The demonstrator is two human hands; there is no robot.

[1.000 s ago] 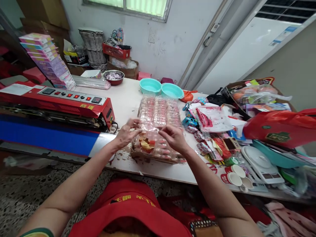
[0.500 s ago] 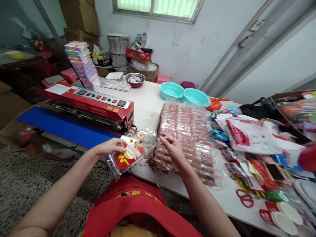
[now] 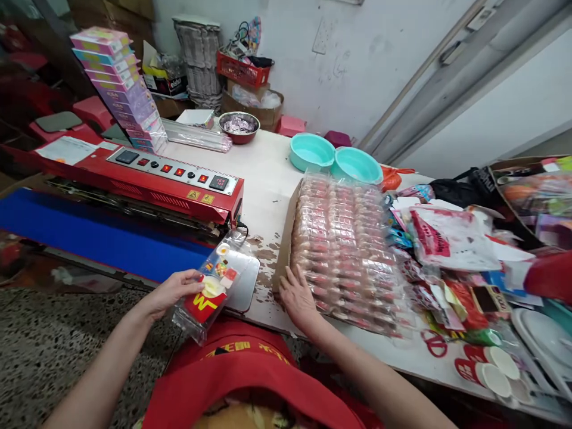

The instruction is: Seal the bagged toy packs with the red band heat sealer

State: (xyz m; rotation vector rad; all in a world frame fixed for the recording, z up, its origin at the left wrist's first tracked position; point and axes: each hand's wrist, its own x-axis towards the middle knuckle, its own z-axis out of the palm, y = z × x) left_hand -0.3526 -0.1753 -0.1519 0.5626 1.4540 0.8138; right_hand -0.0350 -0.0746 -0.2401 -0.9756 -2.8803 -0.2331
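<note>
My left hand [image 3: 172, 293] pinches the edge of a clear plastic bag [image 3: 209, 292]. Through the film show a red fries carton with a yellow letter and small food-shaped pieces, one like a fried egg. The bag tilts over the table's front edge, partly covering a flat silver plate [image 3: 248, 279]. My right hand [image 3: 298, 299] lies with its fingers stretched over the near left edge of a shallow cardboard box [image 3: 286, 238]. Rows of clear-wrapped packets [image 3: 342, 229] fill that box.
A red sealing machine [image 3: 179, 189] with a blue belt [image 3: 98, 232] stands at left, a stack of boxes [image 3: 123, 95] behind it. Two turquoise basins [image 3: 311, 152] and a metal bowl [image 3: 240, 136] sit farther back. Scissors [image 3: 434, 344], paper cups [image 3: 494, 378] and mixed packets crowd the right.
My right hand has left the bag's far end and come down onto the box edge. The left hand has drawn the bag left and lower. The view has tilted downward.
</note>
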